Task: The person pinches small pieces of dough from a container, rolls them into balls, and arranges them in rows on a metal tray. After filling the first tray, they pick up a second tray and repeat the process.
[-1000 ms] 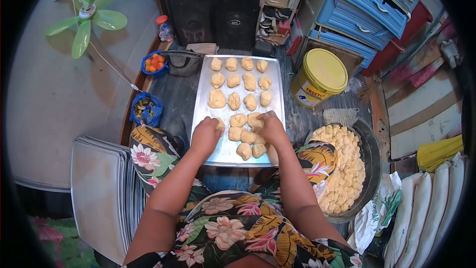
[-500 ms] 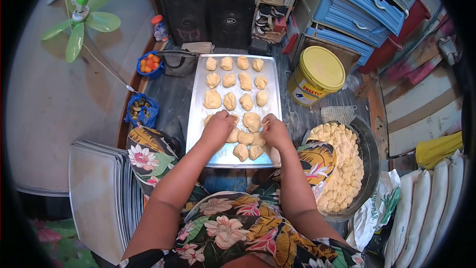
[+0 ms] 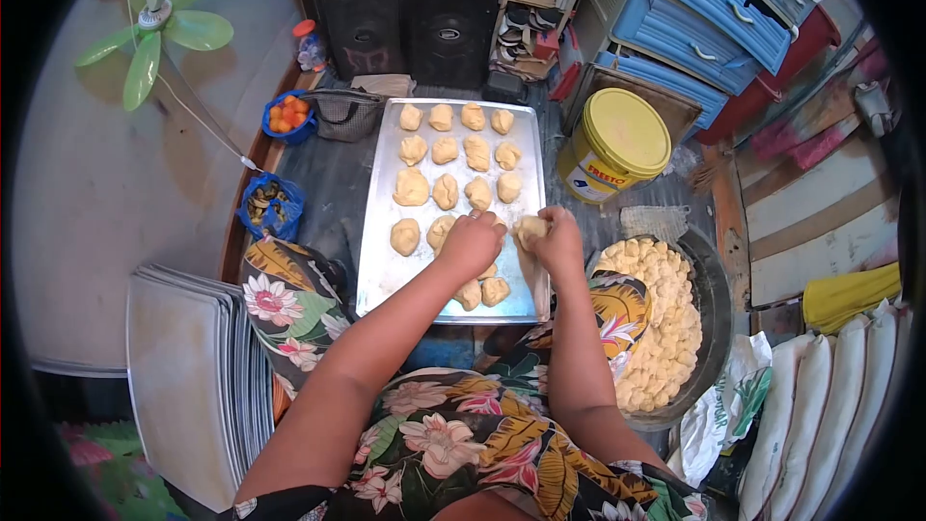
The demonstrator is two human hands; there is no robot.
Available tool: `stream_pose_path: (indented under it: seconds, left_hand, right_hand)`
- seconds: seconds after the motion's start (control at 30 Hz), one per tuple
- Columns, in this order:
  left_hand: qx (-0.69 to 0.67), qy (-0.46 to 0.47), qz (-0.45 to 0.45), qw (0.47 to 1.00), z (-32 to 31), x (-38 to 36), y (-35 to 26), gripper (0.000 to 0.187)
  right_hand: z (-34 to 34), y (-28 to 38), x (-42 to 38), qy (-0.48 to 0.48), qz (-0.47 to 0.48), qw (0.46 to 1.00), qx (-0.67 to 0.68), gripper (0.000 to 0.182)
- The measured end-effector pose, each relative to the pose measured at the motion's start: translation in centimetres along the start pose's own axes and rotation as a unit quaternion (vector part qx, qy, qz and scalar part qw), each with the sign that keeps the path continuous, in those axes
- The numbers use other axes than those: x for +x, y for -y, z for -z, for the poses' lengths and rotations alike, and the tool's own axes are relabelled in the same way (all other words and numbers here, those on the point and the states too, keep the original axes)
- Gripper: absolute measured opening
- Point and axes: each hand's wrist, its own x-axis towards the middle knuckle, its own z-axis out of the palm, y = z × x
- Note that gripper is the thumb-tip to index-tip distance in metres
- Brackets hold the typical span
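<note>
A pale dough lump (image 3: 530, 226) is gripped by the right hand (image 3: 559, 241) for spacing on the metal baking tray (image 3: 386, 270); the left hand (image 3: 471, 243) is curled over neighbouring dough pieces (image 3: 482, 291).

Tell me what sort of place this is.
Probably a home used for small-scale baking, worked on the floor: a metal tray of dough pieces, a basin heaped with more dough, with household speakers and blue drawers behind.

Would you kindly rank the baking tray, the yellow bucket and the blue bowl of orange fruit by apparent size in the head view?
1. baking tray
2. yellow bucket
3. blue bowl of orange fruit, which lies farthest from the camera.
</note>
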Motion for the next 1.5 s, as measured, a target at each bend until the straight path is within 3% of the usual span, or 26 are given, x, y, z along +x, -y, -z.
stream_pose_path:
  seconds: [0.03, 0.07, 0.2, 0.27, 0.37, 0.43, 0.47, 0.53, 0.6, 0.73, 0.77, 0.83, 0.9, 0.93, 1.0, 1.07, 1.1, 1.13, 1.2, 1.27, 1.3, 1.4, 1.47, 1.5]
  left_hand:
    - [0.010, 0.064, 0.013, 0.998, -0.3, 0.0, 0.2, 0.014]
    - [0.009, 0.064, 0.013, 0.998, -0.2, -0.1, 0.4, 0.014]
    - [0.020, 0.131, 0.020, 0.991, 0.8, -1.2, 0.9, 0.016]
    - [-0.036, -0.088, -0.012, 0.995, 1.2, -2.4, 0.4, 0.023]
    - [-0.042, -0.016, 0.062, 0.997, 4.9, -5.0, -0.9, 0.033]
    - [-0.026, 0.009, 0.083, 0.996, 4.7, -7.2, -0.9, 0.033]
    - [-0.012, 0.028, 0.102, 0.994, 4.6, -8.0, -1.0, 0.033]
    - [0.004, 0.040, 0.118, 0.992, 5.1, -8.8, -1.2, 0.037]
    - [-0.013, 0.089, 0.183, 0.979, 6.3, -9.2, -1.4, 0.036]
    - [0.045, 0.051, 0.151, 0.986, 8.1, -10.1, -0.9, 0.030]
    - [0.021, 0.088, 0.192, 0.977, 8.3, -10.4, -0.5, 0.028]
    - [0.004, 0.081, 0.235, 0.969, 8.6, -11.0, -0.1, 0.027]
    - [-0.029, 0.069, 0.288, 0.955, 8.6, -11.3, 0.2, 0.026]
    - [-0.028, 0.068, 0.288, 0.955, 8.2, -11.5, 0.3, 0.026]
    - [0.017, -0.017, 0.204, 0.979, 7.6, -11.7, 0.3, 0.029]
    - [0.023, -0.015, 0.152, 0.988, 7.2, -11.1, 0.1, 0.032]
    - [0.028, -0.010, 0.101, 0.994, 7.1, -10.4, -0.5, 0.036]
    - [-0.020, 0.011, 0.104, 0.994, 7.0, -9.7, -1.4, 0.039]
    - [-0.013, 0.013, 0.053, 0.998, 6.0, -8.8, -2.0, 0.033]
    - [-0.044, 0.058, 0.074, 0.995, 5.3, -8.5, -1.3, 0.029]
    - [-0.074, 0.105, 0.096, 0.987, 5.0, -8.4, -0.9, 0.024]
    - [-0.113, 0.102, 0.056, 0.987, 5.2, -9.1, 0.7, 0.017]
    - [-0.113, 0.107, 0.061, 0.986, 5.6, -9.7, 1.0, 0.016]
    - [-0.098, 0.085, 0.061, 0.990, 5.8, -9.9, 0.9, 0.016]
  right_hand:
    - [-0.1, 0.3, -0.2, -0.038, 0.029, 0.999, -0.021, 0.037]
    - [-0.4, 0.6, -0.4, -0.077, 0.058, 0.995, -0.039, 0.036]
    - [-2.7, 0.7, -0.9, 0.010, 0.068, 0.997, -0.046, 0.031]
    - [-2.0, 1.1, -1.1, 0.026, 0.063, 0.997, -0.045, 0.032]
    - [-1.0, 2.3, -3.1, -0.011, 0.100, 0.987, -0.124, 0.043]
    - [-1.1, 2.4, -5.2, 0.161, 0.093, 0.983, 0.000, 0.054]
    - [-2.4, 1.6, -6.3, 0.134, 0.160, 0.978, 0.004, 0.062]
    - [-2.8, 2.9, -8.3, 0.137, 0.180, 0.971, -0.072, 0.064]
    - [-2.9, 3.3, -8.9, 0.160, 0.183, 0.968, -0.061, 0.063]
    - [-4.1, 3.5, -9.5, 0.163, 0.188, 0.968, -0.020, 0.056]
    - [-4.3, 3.6, -9.5, 0.164, 0.189, 0.968, -0.021, 0.056]
    - [-4.8, 3.6, -9.7, 0.129, 0.206, 0.969, 0.039, 0.048]
    - [-4.6, 3.4, -9.6, 0.161, 0.208, 0.964, 0.037, 0.044]
    - [-4.5, 3.2, -9.4, 0.192, 0.210, 0.958, 0.034, 0.039]
    - [-3.7, 2.5, -9.0, 0.191, 0.173, 0.962, 0.093, 0.034]
    - [-3.0, 1.9, -8.3, 0.191, 0.137, 0.961, 0.149, 0.030]
    - [-2.7, 1.7, -7.8, 0.141, 0.109, 0.970, 0.166, 0.027]
    - [-2.5, 1.4, -7.5, 0.093, 0.080, 0.976, 0.182, 0.024]
    - [-3.0, 1.0, -7.4, 0.067, 0.095, 0.981, 0.157, 0.026]
    - [-3.3, 1.2, -7.8, 0.097, 0.107, 0.988, 0.053, 0.033]
    - [-3.0, 1.2, -7.8, 0.133, 0.103, 0.985, 0.046, 0.043]
    - [-2.1, 0.2, -7.5, 0.198, 0.148, 0.966, 0.072, 0.049]
    - [-1.3, 0.1, -7.3, 0.197, 0.138, 0.963, 0.121, 0.050]
    - [-0.9, 0.5, -7.1, 0.147, 0.096, 0.980, 0.092, 0.050]
